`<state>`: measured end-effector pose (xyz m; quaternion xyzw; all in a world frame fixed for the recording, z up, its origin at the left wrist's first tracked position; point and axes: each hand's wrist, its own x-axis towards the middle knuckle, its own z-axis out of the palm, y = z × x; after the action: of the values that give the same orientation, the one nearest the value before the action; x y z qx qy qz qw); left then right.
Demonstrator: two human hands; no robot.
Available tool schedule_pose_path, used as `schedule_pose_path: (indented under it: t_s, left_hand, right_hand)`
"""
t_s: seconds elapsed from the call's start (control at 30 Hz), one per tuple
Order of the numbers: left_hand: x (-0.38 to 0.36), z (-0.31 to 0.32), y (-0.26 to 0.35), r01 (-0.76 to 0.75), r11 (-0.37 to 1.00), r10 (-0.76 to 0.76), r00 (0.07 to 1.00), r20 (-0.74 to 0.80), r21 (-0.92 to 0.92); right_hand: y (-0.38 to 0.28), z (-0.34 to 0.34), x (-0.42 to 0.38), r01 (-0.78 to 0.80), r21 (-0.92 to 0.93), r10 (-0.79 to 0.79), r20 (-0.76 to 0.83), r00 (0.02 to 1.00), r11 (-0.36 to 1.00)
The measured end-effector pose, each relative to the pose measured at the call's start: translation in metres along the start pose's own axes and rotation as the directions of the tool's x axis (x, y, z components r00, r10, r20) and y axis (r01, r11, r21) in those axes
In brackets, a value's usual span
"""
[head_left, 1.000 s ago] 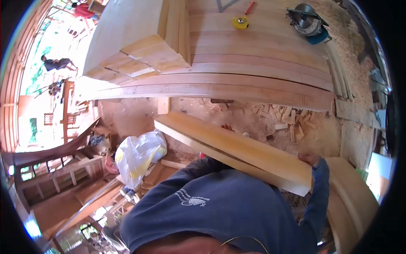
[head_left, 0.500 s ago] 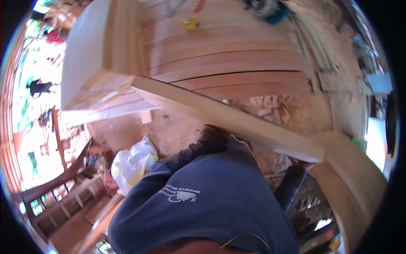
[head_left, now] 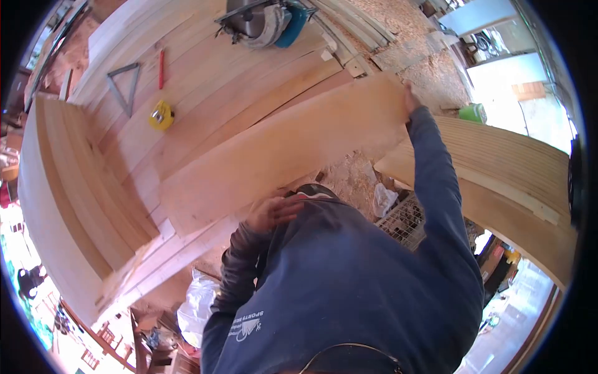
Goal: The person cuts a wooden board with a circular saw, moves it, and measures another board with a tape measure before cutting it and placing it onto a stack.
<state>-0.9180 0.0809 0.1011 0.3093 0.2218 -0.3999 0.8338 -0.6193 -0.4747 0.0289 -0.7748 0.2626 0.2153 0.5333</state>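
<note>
A wide, pale wooden board [head_left: 283,140] lies slantwise across the near edge of the plank-topped bench [head_left: 199,112]. My right hand [head_left: 409,100] grips its far right end, with some fingers hidden behind the wood. Right at the board's near edge, in front of my body, is my left hand [head_left: 273,214], its fingers stretched out and slightly apart. A yellow tape measure [head_left: 161,116], a red pencil [head_left: 161,70] and a grey triangle square [head_left: 126,87] rest on the planks beyond the board.
A circular saw [head_left: 258,25] stands at the bench's far side. Thick stacked boards [head_left: 81,187] rise on the left, and more long timber [head_left: 498,168] lies on the right. Below are wood shavings, a plastic crate [head_left: 403,223] and a white plastic bag [head_left: 198,305].
The board has turned from edge-up to broad face up, and its right end has swung away from me onto the bench side. My right arm has reached forward; my view has turned right.
</note>
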Motion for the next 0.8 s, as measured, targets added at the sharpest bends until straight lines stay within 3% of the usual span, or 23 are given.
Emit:
schedule_pose_path:
  t_s: [0.03, 0.07, 0.13, 0.2, 0.27, 0.3, 0.37, 0.4, 0.43, 0.5, 0.57, 0.67, 0.7, 0.8]
  left_hand:
    - [-0.005, 0.006, 0.014, -0.073, 0.99, 0.076, 0.997, -0.023, 0.123]
    - [-0.015, 0.011, 0.022, -0.144, 0.959, 0.158, 0.987, -0.037, 0.242]
    - [-0.017, 0.005, 0.038, -0.301, 0.83, 0.384, 0.919, -0.091, 0.469]
    - [-0.019, -0.006, 0.05, -0.401, 0.609, 0.65, 0.746, -0.141, 0.684]
    - [-0.007, -0.019, 0.066, -0.311, 0.221, 0.821, 0.572, -0.003, 0.924]
    - [0.009, -0.025, 0.076, -0.221, 0.006, 0.871, 0.481, 0.104, 0.975]
    - [0.06, -0.027, 0.076, -0.126, -0.171, 0.898, 0.388, 0.207, 0.977]
    - [0.084, -0.012, 0.079, -0.068, -0.195, 0.902, 0.38, 0.207, 0.978]
    - [0.105, 0.006, 0.079, -0.008, -0.22, 0.904, 0.374, 0.207, 0.976]
    - [0.132, 0.044, 0.081, 0.182, -0.23, 0.92, 0.36, 0.153, 0.956]
    - [0.147, 0.055, 0.085, 0.279, -0.199, 0.942, 0.318, 0.105, 0.939]
    - [0.162, 0.055, 0.087, 0.312, -0.109, 0.965, 0.262, 0.025, 0.944]
    - [0.16, 0.058, 0.09, 0.339, -0.086, 0.961, 0.275, -0.011, 0.937]
    - [0.168, 0.041, 0.076, 0.4, -0.115, 0.958, 0.288, -0.006, 0.909]
  right_hand:
    - [-0.004, -0.002, 0.041, -0.067, -0.328, 0.015, -0.156, 0.988, 0.942]
    - [-0.006, -0.005, 0.066, -0.179, -0.607, -0.015, -0.3, 0.954, 0.774]
    - [-0.017, 0.011, 0.064, -0.067, -0.69, -0.255, -0.354, 0.9, 0.721]
    - [-0.028, 0.018, 0.063, 0.019, -0.732, -0.365, -0.316, 0.876, 0.681]
    - [-0.051, 0.023, 0.068, 0.102, -0.724, -0.361, -0.213, 0.908, 0.682]
    - [-0.071, 0.034, 0.071, 0.232, -0.755, -0.513, -0.157, 0.844, 0.613]
    - [-0.129, 0.091, 0.017, 0.447, -0.787, -0.758, -0.039, 0.651, 0.425]
    - [-0.157, 0.122, -0.016, 0.619, -0.773, -0.868, 0.202, 0.453, 0.143]
    - [-0.178, 0.156, -0.036, 0.716, -0.68, -0.882, 0.423, 0.208, -0.157]
    - [-0.187, 0.218, -0.028, 0.638, -0.526, -0.726, 0.683, -0.076, -0.562]
    - [-0.208, 0.259, -0.021, 0.219, -0.544, -0.572, 0.815, -0.093, -0.81]
    - [-0.21, 0.287, 0.068, -0.084, -0.465, -0.47, 0.881, 0.061, -0.882]
    - [-0.216, 0.292, 0.083, -0.103, -0.411, -0.421, 0.9, 0.108, -0.906]
    - [-0.254, 0.318, 0.074, 0.162, -0.229, -0.209, 0.969, 0.133, -0.96]
